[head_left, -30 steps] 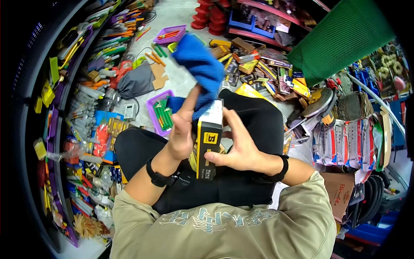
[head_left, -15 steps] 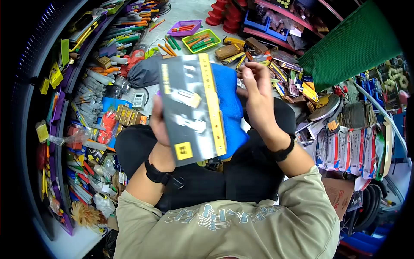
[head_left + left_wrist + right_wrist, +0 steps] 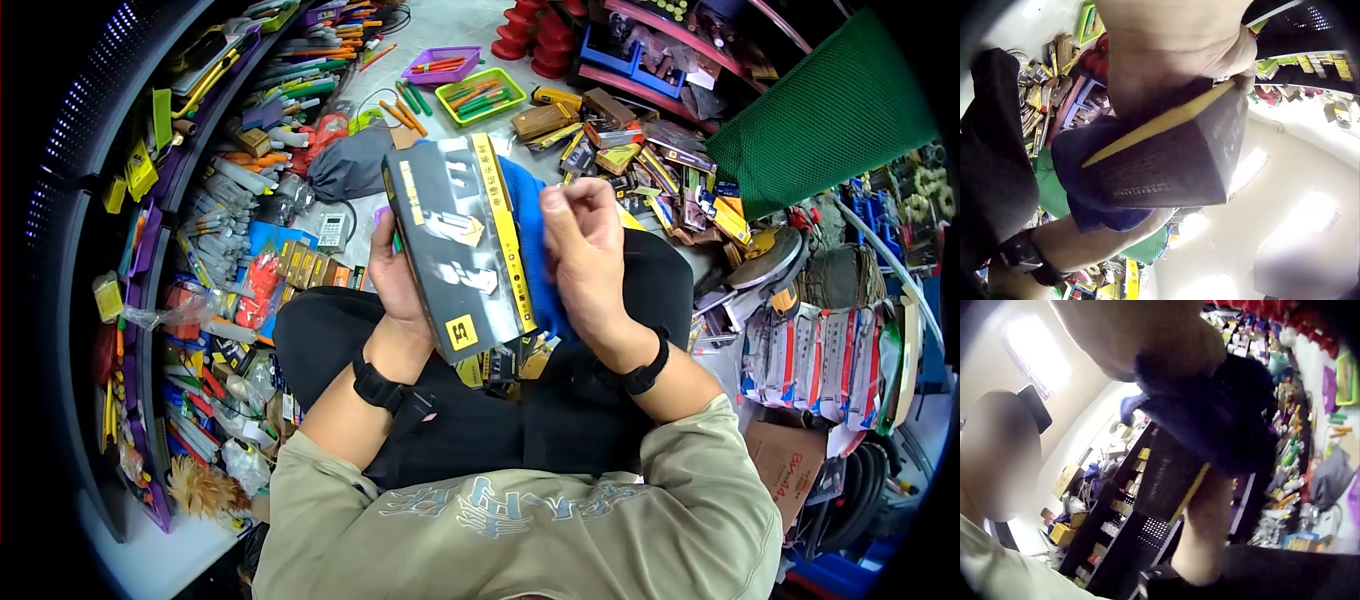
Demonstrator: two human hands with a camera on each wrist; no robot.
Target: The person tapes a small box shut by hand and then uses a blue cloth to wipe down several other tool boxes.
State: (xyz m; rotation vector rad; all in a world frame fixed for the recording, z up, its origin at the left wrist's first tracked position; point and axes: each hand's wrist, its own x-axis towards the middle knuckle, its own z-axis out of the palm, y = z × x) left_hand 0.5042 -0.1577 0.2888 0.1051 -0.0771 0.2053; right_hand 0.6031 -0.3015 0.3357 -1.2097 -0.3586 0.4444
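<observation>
A black box (image 3: 436, 265) with a yellow edge strip and printed tool pictures is tilted above the person's lap. The left hand (image 3: 398, 285) grips it from the left side, its fingers partly hidden behind the box. Against the box's right side lies a blue cloth (image 3: 526, 200), which the right hand (image 3: 588, 260) pinches between thumb and curled fingers. From the right wrist, the cloth (image 3: 1216, 419) bunches under that hand and covers part of the box (image 3: 1163, 475). The left wrist view shows the box's dark underside (image 3: 1160, 169), with the cloth hanging beside it.
Beyond the knees sit a purple tray (image 3: 440, 66) and a lime tray (image 3: 482, 97) of green and orange sticks. Boxes (image 3: 640, 150) pile up at the back right near a green mesh roll (image 3: 825, 120). Packed shelves (image 3: 150, 260) line the left; a small cardboard box (image 3: 785, 460) stands right.
The box has turned from its narrow side to its broad printed face. The cloth has moved from above the left hand to the box's right side, under the right hand.
</observation>
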